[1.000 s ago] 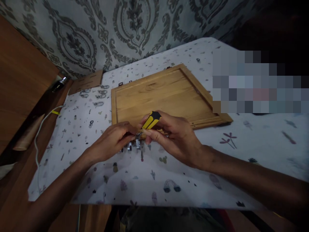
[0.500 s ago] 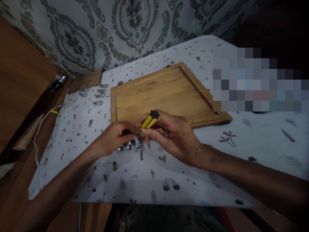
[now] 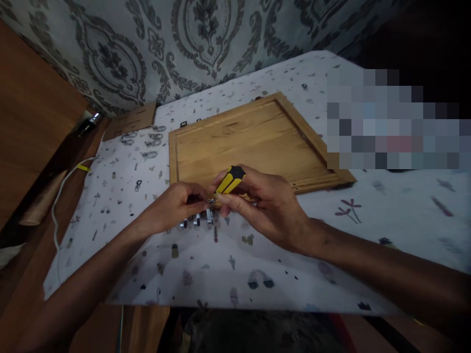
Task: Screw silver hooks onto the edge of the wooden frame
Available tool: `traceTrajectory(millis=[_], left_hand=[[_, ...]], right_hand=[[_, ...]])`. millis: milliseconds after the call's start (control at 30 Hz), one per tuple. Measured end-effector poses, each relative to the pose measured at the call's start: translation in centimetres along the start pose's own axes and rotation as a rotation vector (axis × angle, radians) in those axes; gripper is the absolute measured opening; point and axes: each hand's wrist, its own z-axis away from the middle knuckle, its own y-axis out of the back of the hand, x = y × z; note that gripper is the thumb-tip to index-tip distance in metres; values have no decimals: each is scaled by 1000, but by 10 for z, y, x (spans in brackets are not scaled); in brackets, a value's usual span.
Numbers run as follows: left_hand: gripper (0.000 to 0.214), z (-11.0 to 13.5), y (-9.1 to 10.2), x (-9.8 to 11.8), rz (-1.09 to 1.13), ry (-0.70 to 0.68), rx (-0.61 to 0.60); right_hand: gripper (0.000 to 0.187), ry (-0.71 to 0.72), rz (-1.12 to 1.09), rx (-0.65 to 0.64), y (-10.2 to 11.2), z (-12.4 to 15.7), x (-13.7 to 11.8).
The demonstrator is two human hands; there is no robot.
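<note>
My right hand (image 3: pixel 274 211) is closed around a yellow and black screwdriver (image 3: pixel 231 180), its handle tilted up and to the right. The driver's tip meets a small metal fitting (image 3: pixel 211 200) at the near edge of a framed wooden panel (image 3: pixel 235 139). My left hand (image 3: pixel 171 208) pinches at this fitting, its fingertips partly hidden. Just below, several shiny curved metal pieces (image 3: pixel 209 216) jut out along that near edge. The panel lies on the table, and my hands cover part of its near side.
Several loose metal clips (image 3: pixel 150 143) lie left of the panel, by a cardboard piece (image 3: pixel 130 120). A patterned white cloth (image 3: pixel 257 260) covers the table. A white cable (image 3: pixel 55 211) hangs at the left edge. A patterned wall (image 3: pixel 206 44) stands behind; a pixelated area fills the right.
The view has shifted very slightly. Both hands keep nearly the same pose, the screwdriver still at the fitting.
</note>
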Motion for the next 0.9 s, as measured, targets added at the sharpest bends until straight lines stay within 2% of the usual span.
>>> traceTrajectory(millis=[433, 633, 700, 800, 900], left_hand=[[30, -2, 0, -9, 39, 34, -11], [29, 2, 5, -4, 30, 29, -14], [29, 7, 5, -1, -12, -16, 57], [22, 18, 1, -1, -171, -165, 227], [26, 28, -8, -6, -308, -305, 295]], right_hand=[[16, -8, 12, 12, -1, 0, 0], [17, -2, 17, 10, 0, -1, 0], [16, -2, 31, 15, 0, -1, 0], [16, -1, 34, 15, 0, 0, 1], [16, -12, 18, 5, 0, 0, 2]])
